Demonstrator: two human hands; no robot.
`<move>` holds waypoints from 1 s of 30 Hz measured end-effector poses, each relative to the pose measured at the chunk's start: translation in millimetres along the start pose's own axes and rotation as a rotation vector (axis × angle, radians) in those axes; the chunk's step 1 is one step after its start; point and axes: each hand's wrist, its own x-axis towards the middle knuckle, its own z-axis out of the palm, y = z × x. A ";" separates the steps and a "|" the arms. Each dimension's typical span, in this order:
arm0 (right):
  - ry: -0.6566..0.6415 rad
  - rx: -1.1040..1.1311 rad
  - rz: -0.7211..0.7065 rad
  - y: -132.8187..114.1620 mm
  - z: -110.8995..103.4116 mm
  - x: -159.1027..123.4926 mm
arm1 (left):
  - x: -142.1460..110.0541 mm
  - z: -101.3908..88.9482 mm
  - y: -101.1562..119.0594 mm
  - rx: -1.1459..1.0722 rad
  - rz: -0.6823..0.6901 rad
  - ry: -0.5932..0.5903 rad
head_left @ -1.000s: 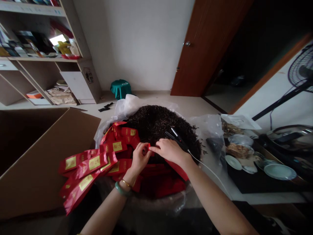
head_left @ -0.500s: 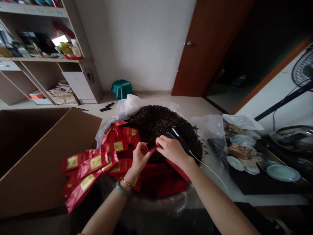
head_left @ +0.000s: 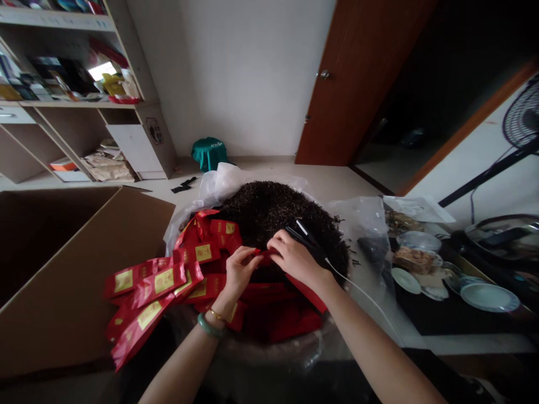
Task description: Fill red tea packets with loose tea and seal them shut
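Both my hands meet over a heap of dark dried tea leaves (head_left: 273, 205), pinching the edge of a small red packet (head_left: 265, 258) between them. My left hand (head_left: 240, 272), with bangles at its wrist, has thumb and forefinger closed on the packet's left end. Fingers of my right hand (head_left: 292, 255) are curled over its right end and hide much of it. Just behind the right hand lies a black device (head_left: 309, 238) with a white strip and a white cable. Red packets with gold labels (head_left: 164, 279) are piled to the left; plain red ones (head_left: 278, 320) lie below the hands.
An open cardboard box (head_left: 84, 269) stands at left. Clear plastic sheeting (head_left: 223, 177) surrounds the tea leaves. At right, a dark tray (head_left: 438, 314) bears dishes (head_left: 488, 296) and dried pieces in bags. Farther off are a shelf unit (head_left: 149, 132), a green-covered stool (head_left: 209, 152) and a fan (head_left: 522, 120).
The fingers of my left hand have moved slightly and drawn together on the red packet. My right hand has shifted only a little. The piled packets and the black device stay in place.
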 end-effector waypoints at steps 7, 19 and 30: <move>0.034 -0.163 0.060 -12.7 -0.5 -3.9 | 1.2 -1.2 4.5 -0.039 -0.016 0.012; -0.124 -0.215 0.080 -11.2 -26.1 0.8 | 1.5 -2.6 8.5 0.224 0.158 0.058; -0.067 -0.093 0.138 -9.3 -34.5 6.4 | -0.7 -1.6 12.8 0.255 0.254 0.000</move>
